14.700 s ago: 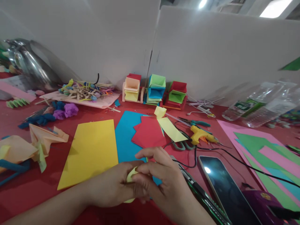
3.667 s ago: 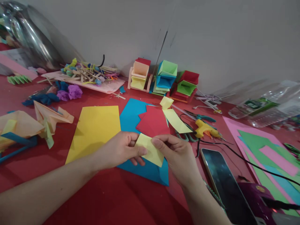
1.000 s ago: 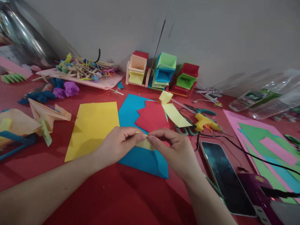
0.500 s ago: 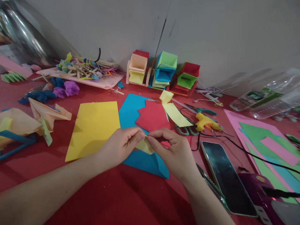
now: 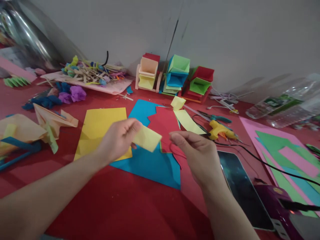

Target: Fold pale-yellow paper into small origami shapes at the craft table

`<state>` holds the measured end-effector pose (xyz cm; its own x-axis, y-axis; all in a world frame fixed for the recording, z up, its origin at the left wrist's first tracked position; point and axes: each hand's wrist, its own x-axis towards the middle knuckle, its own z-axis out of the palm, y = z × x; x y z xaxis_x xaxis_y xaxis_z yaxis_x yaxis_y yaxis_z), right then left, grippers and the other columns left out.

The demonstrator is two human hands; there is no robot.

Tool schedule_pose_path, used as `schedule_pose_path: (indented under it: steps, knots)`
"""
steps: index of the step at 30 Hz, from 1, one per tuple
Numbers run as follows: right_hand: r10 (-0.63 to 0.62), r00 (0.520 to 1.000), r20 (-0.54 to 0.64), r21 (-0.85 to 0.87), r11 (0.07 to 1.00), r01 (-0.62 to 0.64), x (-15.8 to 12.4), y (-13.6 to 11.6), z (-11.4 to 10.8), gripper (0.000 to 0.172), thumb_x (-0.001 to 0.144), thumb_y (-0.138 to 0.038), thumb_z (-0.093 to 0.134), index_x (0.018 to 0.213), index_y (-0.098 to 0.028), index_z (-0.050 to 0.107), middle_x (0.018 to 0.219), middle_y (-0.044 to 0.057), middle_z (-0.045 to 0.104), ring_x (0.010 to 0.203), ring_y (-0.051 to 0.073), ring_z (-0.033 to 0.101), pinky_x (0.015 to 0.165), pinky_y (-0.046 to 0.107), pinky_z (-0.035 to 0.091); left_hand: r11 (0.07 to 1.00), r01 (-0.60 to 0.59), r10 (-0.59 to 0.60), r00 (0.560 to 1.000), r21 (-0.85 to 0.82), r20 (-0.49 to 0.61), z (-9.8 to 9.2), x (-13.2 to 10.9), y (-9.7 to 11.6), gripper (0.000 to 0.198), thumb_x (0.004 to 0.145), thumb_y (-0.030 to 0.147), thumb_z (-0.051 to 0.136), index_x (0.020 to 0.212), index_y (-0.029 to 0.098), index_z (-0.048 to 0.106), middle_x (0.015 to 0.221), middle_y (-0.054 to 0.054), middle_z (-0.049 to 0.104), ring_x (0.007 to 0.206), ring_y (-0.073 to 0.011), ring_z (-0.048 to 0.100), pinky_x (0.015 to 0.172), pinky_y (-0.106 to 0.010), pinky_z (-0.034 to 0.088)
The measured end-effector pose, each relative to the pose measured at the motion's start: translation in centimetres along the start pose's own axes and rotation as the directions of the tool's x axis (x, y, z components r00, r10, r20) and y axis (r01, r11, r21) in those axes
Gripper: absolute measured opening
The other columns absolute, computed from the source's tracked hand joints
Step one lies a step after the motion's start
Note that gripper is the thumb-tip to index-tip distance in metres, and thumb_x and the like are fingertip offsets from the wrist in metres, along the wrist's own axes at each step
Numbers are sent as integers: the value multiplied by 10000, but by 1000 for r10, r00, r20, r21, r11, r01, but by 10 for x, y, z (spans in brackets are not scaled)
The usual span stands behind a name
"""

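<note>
Between the thumb and fingers of my left hand (image 5: 116,138) is a small pale yellow piece of paper (image 5: 148,138), its free end pointing right. My right hand (image 5: 201,158) is closed in a pinch just right of that piece, apart from it. Whatever its fingertips hold, if anything, I cannot make out. Beneath the hands lie a blue paper sheet (image 5: 150,170) and red paper pieces (image 5: 165,121). A yellow sheet (image 5: 103,118) lies partly behind my left hand. Past my right hand rests a pale yellow strip (image 5: 188,121).
A yellow glue gun (image 5: 221,130) with a black cord and a phone (image 5: 246,186) lie to the right. Folded-paper models (image 5: 177,75) stand along the wall. Sticks and crumpled paper (image 5: 87,73) fill a pink tray at back left. Coloured sheets (image 5: 272,140) lie far right.
My hands have moved apart. My left hand has drawn up and left with the pale yellow paper, and my right hand has let go of it and shifted right.
</note>
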<state>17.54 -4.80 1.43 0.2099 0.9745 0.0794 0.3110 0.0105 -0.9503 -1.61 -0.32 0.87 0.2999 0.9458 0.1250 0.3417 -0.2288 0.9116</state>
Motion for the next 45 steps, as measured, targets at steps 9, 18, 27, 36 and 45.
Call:
schedule_pose_path:
  steps: [9, 18, 27, 36, 45]
  knots:
    - [1, 994, 105, -26, 1000, 2, -4, 0, 6, 179, 724, -344, 638, 701, -167, 644, 631, -3, 607, 574, 110, 523, 524, 226, 413, 974, 169, -103, 921, -148, 376, 12, -9, 3, 251, 855, 382, 451, 713, 178, 483, 615, 32, 642, 432, -65, 572, 394, -141, 398]
    - [25, 995, 98, 15, 1000, -27, 0, 3, 1, 198, 707, -360, 647, 689, -163, 643, 611, -2, 579, 566, 108, 492, 529, 240, 398, 965, 217, -156, 927, -149, 342, 9, -6, 4, 263, 822, 394, 502, 696, 163, 498, 667, -30, 689, 486, -90, 604, 426, -168, 428]
    - [50, 993, 104, 36, 998, -54, 1, 1, -3, 191, 702, -348, 659, 691, -159, 636, 625, 0, 576, 569, 102, 479, 521, 235, 385, 971, 188, -125, 927, -150, 354, 10, -6, 4, 254, 845, 378, 458, 697, 174, 483, 670, -23, 670, 569, -121, 633, 520, -221, 481]
    - [-44, 975, 219, -91, 994, 65, -6, -5, 7, 127, 740, -297, 630, 710, -174, 632, 676, -1, 628, 634, 120, 550, 584, 228, 431, 996, -4, 24, 975, -92, 221, 14, -8, 1, 287, 848, 388, 449, 703, 167, 561, 603, 43, 496, 549, -81, 448, 475, -184, 325]
    - [-51, 964, 260, -64, 995, 70, -12, -3, 15, 147, 764, -299, 594, 683, -176, 588, 643, -15, 562, 610, 107, 495, 558, 223, 399, 997, -65, 76, 962, -49, 264, 18, -14, 2, 302, 853, 375, 428, 635, 172, 476, 574, 50, 347, 544, -87, 340, 473, -199, 271]
